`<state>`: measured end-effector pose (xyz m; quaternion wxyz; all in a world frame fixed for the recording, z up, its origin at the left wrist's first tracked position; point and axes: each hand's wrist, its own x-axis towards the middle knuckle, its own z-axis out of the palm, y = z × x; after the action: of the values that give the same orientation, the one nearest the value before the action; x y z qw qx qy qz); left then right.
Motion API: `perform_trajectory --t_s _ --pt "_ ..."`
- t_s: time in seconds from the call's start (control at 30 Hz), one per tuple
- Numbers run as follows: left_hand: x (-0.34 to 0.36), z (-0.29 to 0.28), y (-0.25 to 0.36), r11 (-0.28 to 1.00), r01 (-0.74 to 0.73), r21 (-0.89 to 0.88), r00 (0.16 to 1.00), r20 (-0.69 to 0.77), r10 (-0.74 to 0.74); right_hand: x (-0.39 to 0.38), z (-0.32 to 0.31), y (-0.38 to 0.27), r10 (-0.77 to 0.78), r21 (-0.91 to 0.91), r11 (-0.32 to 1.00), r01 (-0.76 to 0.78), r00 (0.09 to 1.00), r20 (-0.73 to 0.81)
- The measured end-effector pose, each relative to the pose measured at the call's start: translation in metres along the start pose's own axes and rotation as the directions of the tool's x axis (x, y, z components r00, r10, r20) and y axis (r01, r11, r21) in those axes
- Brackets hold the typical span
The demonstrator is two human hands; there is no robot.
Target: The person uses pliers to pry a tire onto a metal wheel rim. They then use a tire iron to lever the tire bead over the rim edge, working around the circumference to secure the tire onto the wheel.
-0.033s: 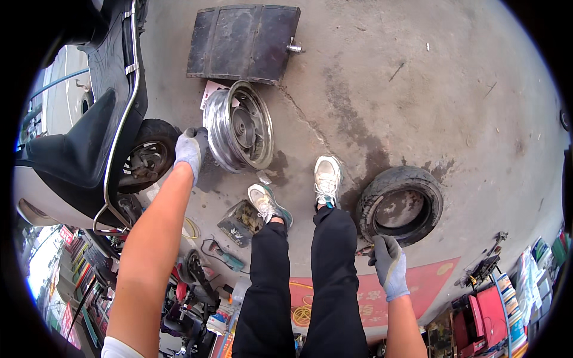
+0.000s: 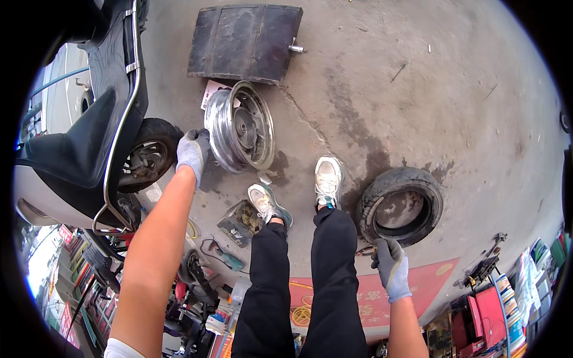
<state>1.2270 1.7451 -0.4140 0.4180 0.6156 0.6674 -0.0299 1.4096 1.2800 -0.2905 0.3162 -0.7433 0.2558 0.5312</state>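
My left hand [image 2: 193, 150], in a grey and white work glove, hangs with curled fingers beside a silver wheel rim [image 2: 222, 128]. Whether it touches the rim or has anything inside its curl I cannot see. The rim stands on edge, its hub facing right. Off to the right, my gloved right hand [image 2: 391, 269] is closed near the lower edge of a black tire [image 2: 371, 203] lying flat on the floor. A small thing shows by its fingertips, too unclear to name, and I cannot tell whether the hand holds it.
A dark ramp-like box [image 2: 245, 42] lies beyond the rim. On the left is a scooter [image 2: 65, 155] with its rear wheel. Near my shoes are a dirty block [image 2: 237, 224] and a green power tool [image 2: 231, 260]. A red mat [image 2: 406, 289] lies behind the tire.
My right hand has moved slightly nearer to me, and my left hand has shifted a little to the right. The rim and tire stay in place.
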Motion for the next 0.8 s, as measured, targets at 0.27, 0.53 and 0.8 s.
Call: perform_trajectory --t_s 0.27,0.53,0.8 --pt "-0.091 0.015 -0.071 0.993 0.116 0.028 0.989 0.094 -0.118 0.007 0.025 -0.003 -0.189 -0.083 0.98 0.182 0.978 -0.083" --pt "-0.125 0.016 -0.117 0.722 0.433 -0.539 0.898 0.322 -0.299 0.012 0.161 -0.097 -0.167 0.006 0.986 0.17 0.965 0.201" --pt "-0.145 0.016 -0.093 0.657 0.554 -0.511 0.824 0.448 -0.346 0.044 0.29 -0.085 -0.128 -0.176 0.964 0.2 0.926 0.354"
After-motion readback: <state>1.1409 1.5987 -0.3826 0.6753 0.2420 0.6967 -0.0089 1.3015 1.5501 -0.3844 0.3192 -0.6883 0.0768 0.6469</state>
